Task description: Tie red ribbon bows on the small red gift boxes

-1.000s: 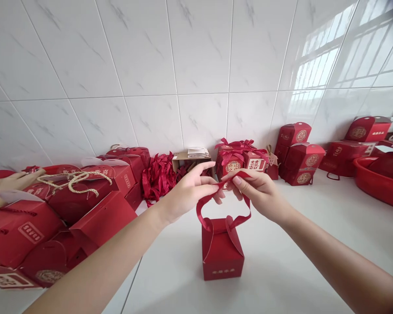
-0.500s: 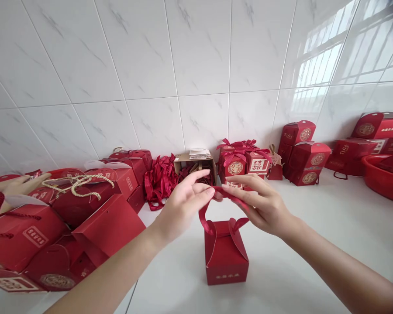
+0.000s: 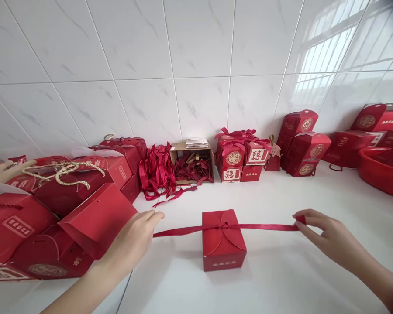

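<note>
A small red gift box (image 3: pixel 223 248) stands upright on the white tabletop, its curved top flaps folded together. Through its top runs a dark red ribbon (image 3: pixel 265 227), stretched out nearly level to both sides. My left hand (image 3: pixel 140 229) grips the ribbon's left end, fingers closed, just beside the heap of boxes. On the other side my right hand (image 3: pixel 317 226) pinches the right end between thumb and fingers. Where the ribbon crosses the middle of the lid, it lies tight against the flaps.
Many red boxes (image 3: pixel 98 218) are heaped at left, where another person's hand (image 3: pixel 6 170) reaches in. Along the tiled wall are loose ribbons (image 3: pixel 155 172), a cardboard carton (image 3: pixel 210 163) with red pieces, bow-tied boxes (image 3: pixel 242 157), stacked boxes (image 3: pixel 309 152) and a red basin (image 3: pixel 380 174).
My hands have moved apart and down, from close together above the box to either side. The ribbon went from slack loops to a taut line, and the top flaps now lie flat.
</note>
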Demonstrator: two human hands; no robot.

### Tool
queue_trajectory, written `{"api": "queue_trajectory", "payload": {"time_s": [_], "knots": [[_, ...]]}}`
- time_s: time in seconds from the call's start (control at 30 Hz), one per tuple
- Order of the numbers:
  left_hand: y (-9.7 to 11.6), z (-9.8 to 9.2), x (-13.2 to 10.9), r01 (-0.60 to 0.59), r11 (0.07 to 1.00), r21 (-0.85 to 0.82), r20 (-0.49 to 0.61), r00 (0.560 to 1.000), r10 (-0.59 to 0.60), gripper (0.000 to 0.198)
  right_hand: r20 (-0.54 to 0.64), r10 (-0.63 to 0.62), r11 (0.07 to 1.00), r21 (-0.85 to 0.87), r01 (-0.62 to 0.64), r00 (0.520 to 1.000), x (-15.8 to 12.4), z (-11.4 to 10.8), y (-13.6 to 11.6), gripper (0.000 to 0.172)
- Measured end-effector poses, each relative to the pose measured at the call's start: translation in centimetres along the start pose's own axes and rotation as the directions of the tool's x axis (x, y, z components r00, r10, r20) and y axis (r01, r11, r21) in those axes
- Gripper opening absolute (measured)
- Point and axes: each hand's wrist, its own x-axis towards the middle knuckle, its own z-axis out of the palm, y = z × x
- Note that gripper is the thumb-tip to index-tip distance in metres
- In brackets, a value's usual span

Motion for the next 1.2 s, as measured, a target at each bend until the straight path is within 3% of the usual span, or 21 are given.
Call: {"api": "queue_trajectory", "payload": {"time_s": [0.07, 0.13, 0.2, 0.27, 0.37, 0.5, 0.6, 0.73, 0.83, 1.07, 1.2], "knots": [[-0.1, 0.8, 0.0, -0.031, 0.999, 0.026, 0.051, 0.998, 0.030, 0.031, 0.063, 0.017, 1.000, -0.002, -0.017, 0.998, -0.1, 0.5, 0.6, 0.030], [0.7, 1.2, 0.4, -0.052, 0.999, -0.013, 0.029, 0.998, 0.053, 0.023, 0.012, 0.028, 1.000, -0.003, -0.028, 1.000, 0.1, 0.8, -0.1, 0.032], [2.3, 1.1, 1.0, -0.027, 0.986, -0.165, -0.012, 1.000, 0.026, 0.015, -0.059, 0.011, 1.000, 0.014, -0.010, 0.998, 0.6, 1.0, -1.9, 0.037], [4.3, 0.7, 1.7, 0.033, 0.925, -0.378, 0.000, 0.999, -0.035, 0.011, -0.050, -0.078, 0.995, 0.052, 0.080, 0.996, 1.1, 1.0, -4.2, 0.035], [6.9, 0.2, 2.7, 0.142, 0.787, -0.600, 0.122, 0.989, -0.085, 0.012, 0.085, -0.255, 0.961, 0.131, 0.243, 0.963, 1.8, 1.4, -7.7, 0.035], [8.5, 0.9, 3.5, 0.245, 0.676, -0.695, 0.253, 0.963, -0.090, 0.022, 0.275, -0.334, 0.928, 0.265, 0.262, 0.902, 2.3, 2.1, -10.5, 0.029], [8.8, 1.9, 3.7, 0.301, 0.583, -0.754, 0.331, 0.942, -0.058, 0.031, 0.401, -0.354, 0.896, 0.404, 0.184, 0.845, 2.6, 2.9, -11.0, 0.029], [8.7, 2.4, 3.7, 0.418, 0.405, -0.813, 0.448, 0.894, -0.024, 0.040, 0.532, -0.321, 0.742, 0.655, -0.141, 0.784, 3.0, 4.2, -10.7, 0.035], [8.6, 2.4, 3.7, 0.500, 0.329, -0.801, 0.531, 0.847, 0.005, 0.043, 0.607, -0.293, 0.654, 0.691, -0.308, 0.739, 3.1, 4.6, -10.6, 0.039], [8.7, 2.4, 3.6, 0.512, 0.387, -0.767, 0.560, 0.828, 0.015, 0.040, 0.626, -0.274, 0.654, 0.678, -0.336, 0.730, 3.1, 3.3, -10.6, 0.040], [8.9, 2.0, 3.5, 0.592, 0.225, -0.773, 0.607, 0.795, -0.009, 0.033, 0.586, -0.304, 0.578, 0.740, -0.344, 0.751, 2.8, 3.4, -10.4, 0.039]]}}
